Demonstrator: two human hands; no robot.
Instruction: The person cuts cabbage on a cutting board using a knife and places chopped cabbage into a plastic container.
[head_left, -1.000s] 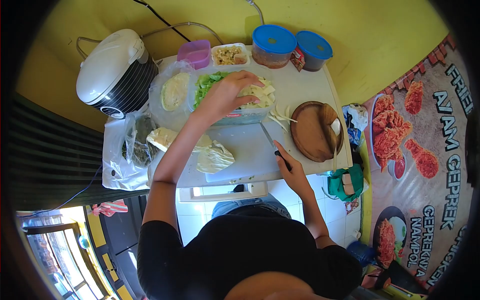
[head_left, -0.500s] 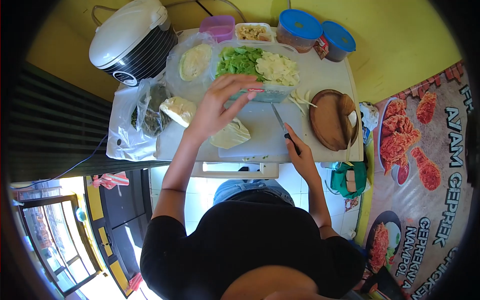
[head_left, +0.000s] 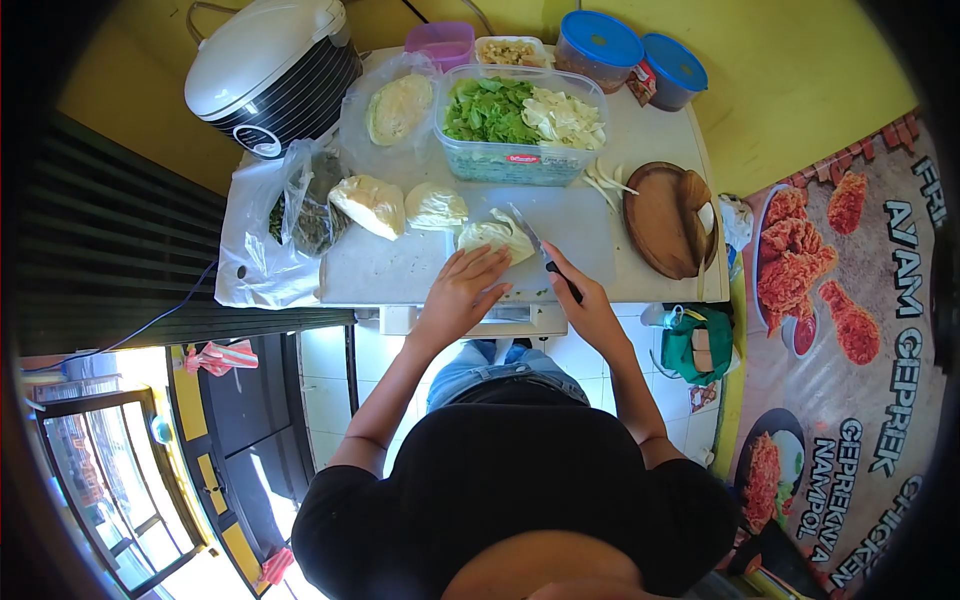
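My left hand [head_left: 462, 297] lies over a pale cabbage piece [head_left: 510, 236] on the white cutting board [head_left: 585, 238], its fingers holding the piece down. In my right hand [head_left: 592, 308] is a knife [head_left: 531, 233] by its black handle, the blade pointing away from me along the cabbage's right side. I cannot tell whether the blade touches the leaves. Left of that piece sit a smaller cabbage chunk [head_left: 437, 207] and a larger cabbage chunk [head_left: 369, 206]. Behind the board stands a clear plastic container [head_left: 500, 166] with green leaves [head_left: 488, 112] and cut pale cabbage [head_left: 566, 119].
A rice cooker [head_left: 265, 60] stands back left, near a bagged cabbage half [head_left: 400, 110]. A wooden mortar [head_left: 655, 225] with a pestle is at right, beside pale strips [head_left: 606, 183]. Blue-lidded tubs [head_left: 600, 40] and a purple container [head_left: 440, 45] line the wall.
My left hand has come down from in front of the container onto the cabbage piece. The knife has moved left, beside that piece. A cabbage chunk formerly behind my hand now shows.
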